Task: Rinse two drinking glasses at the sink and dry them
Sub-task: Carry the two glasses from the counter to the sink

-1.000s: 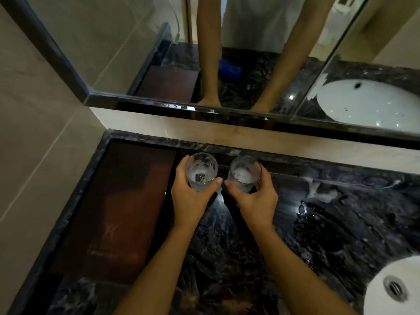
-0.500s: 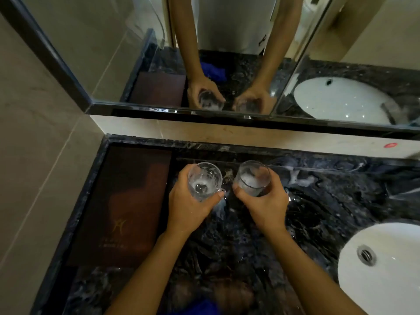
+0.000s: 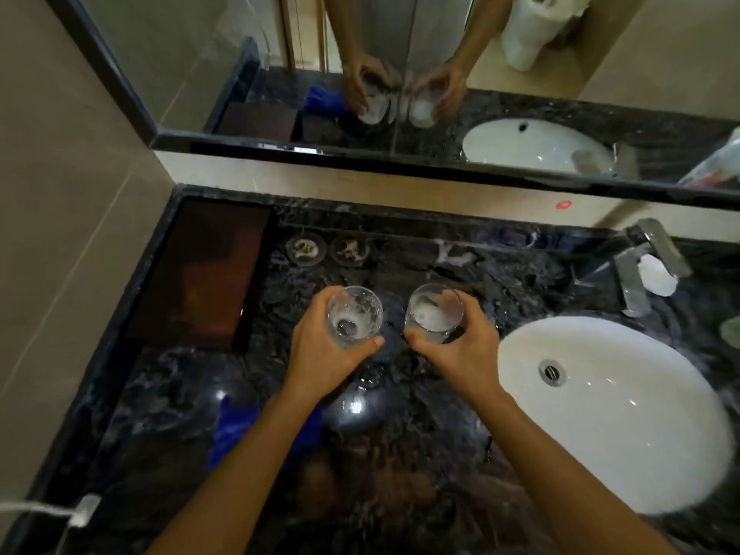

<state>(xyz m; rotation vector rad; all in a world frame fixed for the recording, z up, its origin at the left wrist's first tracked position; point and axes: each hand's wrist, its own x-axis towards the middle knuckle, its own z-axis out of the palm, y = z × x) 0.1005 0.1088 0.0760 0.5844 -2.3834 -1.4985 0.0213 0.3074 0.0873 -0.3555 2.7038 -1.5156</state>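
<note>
The person holds one drinking glass in each hand above the dark marble desk [image 3: 420,454]. The left hand [image 3: 324,354] is wrapped around the left glass [image 3: 354,316], thumb across its near side, and the right hand [image 3: 464,350] clasps the right glass [image 3: 434,316] the same way. Both glasses are upright with their mouths up, which probably keeps the whitish film or residue inside them from spilling on the desk. They sit close together but apart, likely so that glass does not knock against glass.

The white sink [image 3: 612,410] lies at about 4 o'clock from the hands, and the faucet [image 3: 648,258] stands at about 2 o'clock, beyond the basin's far rim. Neither glass is over the basin, so the rinse appears not yet begun; carrying both at once saves a second trip.

Two round coasters [image 3: 326,250] rest at 12 o'clock near the back wall, empty, and probably mark where the glasses belong. A blue cloth [image 3: 236,430] lies on the desk at about 7 o'clock, partly under the left forearm, within reach for drying. A dark tray [image 3: 204,270] sits at 10 o'clock against the side wall.
</note>
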